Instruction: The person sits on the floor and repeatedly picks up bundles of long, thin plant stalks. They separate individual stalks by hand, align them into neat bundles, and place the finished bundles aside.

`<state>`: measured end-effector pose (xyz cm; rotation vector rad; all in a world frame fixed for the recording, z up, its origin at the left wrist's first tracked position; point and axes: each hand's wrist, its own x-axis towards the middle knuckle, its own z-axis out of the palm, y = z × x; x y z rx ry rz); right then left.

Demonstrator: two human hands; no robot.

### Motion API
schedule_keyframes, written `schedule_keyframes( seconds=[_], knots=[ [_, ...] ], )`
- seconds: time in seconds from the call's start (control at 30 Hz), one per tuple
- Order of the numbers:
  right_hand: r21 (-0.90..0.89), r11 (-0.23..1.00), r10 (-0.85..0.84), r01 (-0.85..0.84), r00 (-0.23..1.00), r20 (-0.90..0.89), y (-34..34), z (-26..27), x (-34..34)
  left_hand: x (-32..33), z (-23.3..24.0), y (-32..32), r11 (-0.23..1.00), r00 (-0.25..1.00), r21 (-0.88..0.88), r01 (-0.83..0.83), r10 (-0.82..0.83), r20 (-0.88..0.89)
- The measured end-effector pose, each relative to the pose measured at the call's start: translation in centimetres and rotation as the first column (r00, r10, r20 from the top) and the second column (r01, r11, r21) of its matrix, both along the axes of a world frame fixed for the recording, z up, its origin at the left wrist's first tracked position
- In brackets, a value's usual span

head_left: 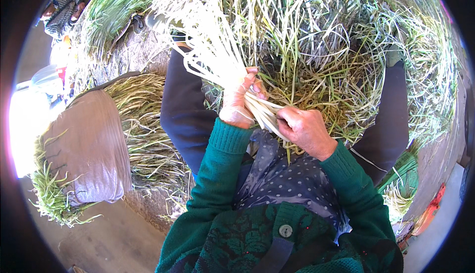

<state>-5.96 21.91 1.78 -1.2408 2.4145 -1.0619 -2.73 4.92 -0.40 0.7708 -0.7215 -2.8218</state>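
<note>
My left hand (241,100) is closed around a bunch of long pale stalks (219,55); their upper ends fan out up and to the left in bright light. The cut-looking lower ends come out below that hand, towards the right. There my right hand (305,130) pinches several of the stalk ends between thumb and curled fingers. A dark polka-dot apron (285,184) covers my lap beneath both hands. Between my legs lies a loose heap of green and yellowish stalks (326,106).
Large piles of green stalks (122,9) lie ahead. At the left, a brown cloth (89,146) covers part of another heap of stalks (148,124). A green woven sack (402,172) is at the right. Part of a person (65,11) shows at the upper left.
</note>
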Motion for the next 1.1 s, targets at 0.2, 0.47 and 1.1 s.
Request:
schedule_keyframes(
  seconds=[0.2, 0.47, 1.1],
  knots=[
    [-0.07, 0.997, 0.04, -0.031, 0.99, 0.132, -0.4, -0.6, -0.3, -0.1, -0.3, 0.0, 0.996, 0.997, -0.088, 0.022, -0.015, 0.073],
    [-0.13, 0.992, 0.087, -0.004, 0.761, 0.643, -0.3, -0.8, -0.8, 0.1, -0.4, -0.7, 0.987, 0.992, -0.118, 0.11, -0.102, 0.072],
    [0.062, 0.989, -0.143, 0.132, 0.79, 0.596, 3.8, -6.3, -2.8, 1.9, 6.2, -7.6, 0.919, 0.903, -0.375, -0.12, -0.055, -0.426]
  ],
)
